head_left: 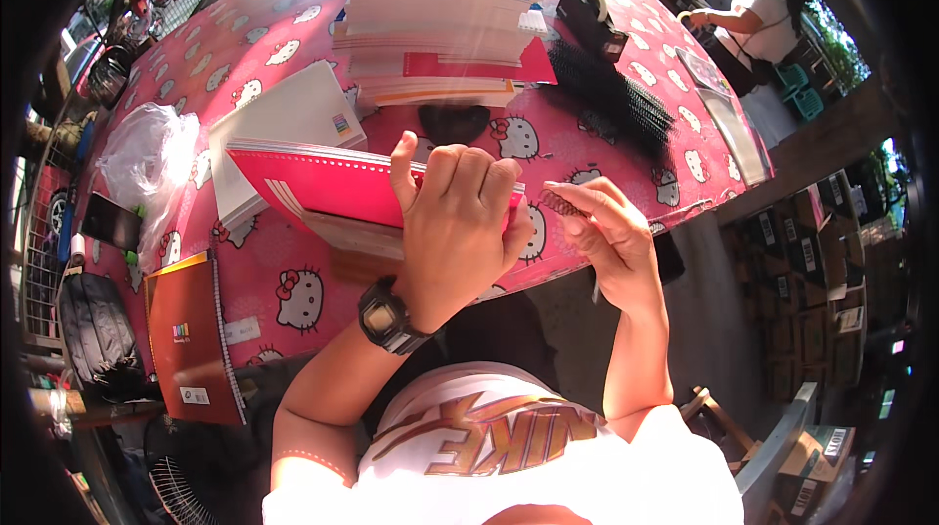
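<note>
The left hand has its grip clenched on the edge of a pink spiral notebook above the counter. The right hand pinches a small spiral binding piece between the fingertips.

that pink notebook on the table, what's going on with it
A person at a table with a pink cartoon-cat cloth grips the near edge of a pink notebook with the left hand. The right hand pinches the end of a spiral binding coil at the notebook's corner. A stack of books and black binding combs lie beyond, and an orange spiral notebook lies to the left.
</note>
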`<state>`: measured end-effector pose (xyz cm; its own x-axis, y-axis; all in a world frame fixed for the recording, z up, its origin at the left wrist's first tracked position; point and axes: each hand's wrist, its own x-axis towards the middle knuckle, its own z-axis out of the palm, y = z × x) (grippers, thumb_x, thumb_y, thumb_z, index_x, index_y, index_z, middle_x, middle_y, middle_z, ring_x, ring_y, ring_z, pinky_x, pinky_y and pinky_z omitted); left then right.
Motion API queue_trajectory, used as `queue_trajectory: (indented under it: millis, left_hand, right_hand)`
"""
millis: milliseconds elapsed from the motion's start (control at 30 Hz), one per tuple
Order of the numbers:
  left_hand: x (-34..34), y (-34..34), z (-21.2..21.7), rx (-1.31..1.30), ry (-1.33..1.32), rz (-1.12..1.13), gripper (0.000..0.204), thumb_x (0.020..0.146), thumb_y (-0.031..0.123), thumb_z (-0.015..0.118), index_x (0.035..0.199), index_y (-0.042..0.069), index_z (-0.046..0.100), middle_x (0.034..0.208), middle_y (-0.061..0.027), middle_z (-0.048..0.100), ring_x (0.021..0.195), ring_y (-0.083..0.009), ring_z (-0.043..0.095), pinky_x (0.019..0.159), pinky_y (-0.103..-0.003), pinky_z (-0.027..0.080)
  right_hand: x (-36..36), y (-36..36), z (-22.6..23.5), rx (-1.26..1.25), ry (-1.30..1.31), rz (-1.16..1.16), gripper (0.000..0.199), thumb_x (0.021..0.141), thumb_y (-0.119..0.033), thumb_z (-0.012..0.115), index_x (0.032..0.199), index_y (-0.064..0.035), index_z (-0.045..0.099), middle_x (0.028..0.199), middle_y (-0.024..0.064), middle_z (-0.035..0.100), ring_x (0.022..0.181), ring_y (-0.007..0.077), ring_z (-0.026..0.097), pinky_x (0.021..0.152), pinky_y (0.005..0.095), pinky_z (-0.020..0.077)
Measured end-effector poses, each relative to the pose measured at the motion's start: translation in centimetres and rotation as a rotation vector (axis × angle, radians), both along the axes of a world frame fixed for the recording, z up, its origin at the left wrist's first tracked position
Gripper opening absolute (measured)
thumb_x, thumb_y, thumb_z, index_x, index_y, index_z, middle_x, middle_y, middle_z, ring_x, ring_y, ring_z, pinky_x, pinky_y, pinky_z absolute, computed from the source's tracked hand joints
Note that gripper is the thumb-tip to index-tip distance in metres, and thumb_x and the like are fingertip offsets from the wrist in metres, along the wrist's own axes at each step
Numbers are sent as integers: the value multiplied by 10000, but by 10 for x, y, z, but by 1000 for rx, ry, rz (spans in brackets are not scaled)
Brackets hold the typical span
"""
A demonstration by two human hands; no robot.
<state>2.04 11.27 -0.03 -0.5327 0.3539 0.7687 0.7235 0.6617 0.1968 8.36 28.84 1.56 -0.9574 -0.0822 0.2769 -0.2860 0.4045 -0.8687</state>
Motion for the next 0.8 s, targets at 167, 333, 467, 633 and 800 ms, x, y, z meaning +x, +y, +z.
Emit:
queue_trajectory:
  millis: [167,333,467,633,800]
  left_hand:
    - [5,-18,11,24,-141,-161,337,742,235,661,1042,88,611,935,-59,600,894,-237,543,948,-458,293]
    - [5,-26,3,13,-130,-215,486,747,259,679,1189,82,580,1010,-67,607,953,-236,550,967,-457,286]
    - [10,-21,0,-15,-27,-60,463,733,269,679,1157,104,589,1031,-30,593,1006,-216,539,1037,-535,208]
    - [16,-10,-8,24,12,52,399,749,248,623,1122,108,595,1064,-9,572,1073,-203,520,1057,-645,98]
    - [15,0,-14,33,7,62,445,753,236,613,1182,127,564,1128,-3,573,1122,-211,498,1075,-620,7]
  right_hand:
    - [-15,-7,1,106,272,-71,265,769,-21,695,1031,-44,666,879,45,562,785,135,540,650,248,429]
    - [-14,-10,9,61,200,6,267,743,38,691,995,-48,670,891,70,583,795,170,577,684,268,492]
    - [-19,-9,8,182,347,-32,250,738,45,694,975,-31,665,852,64,545,765,147,568,657,245,497]
    - [-12,-9,16,147,210,-1,274,687,26,744,941,-53,680,824,28,539,743,109,533,663,237,446]
    - [-15,-8,19,246,309,-10,278,679,33,743,937,-48,680,816,30,532,736,116,539,629,237,451]
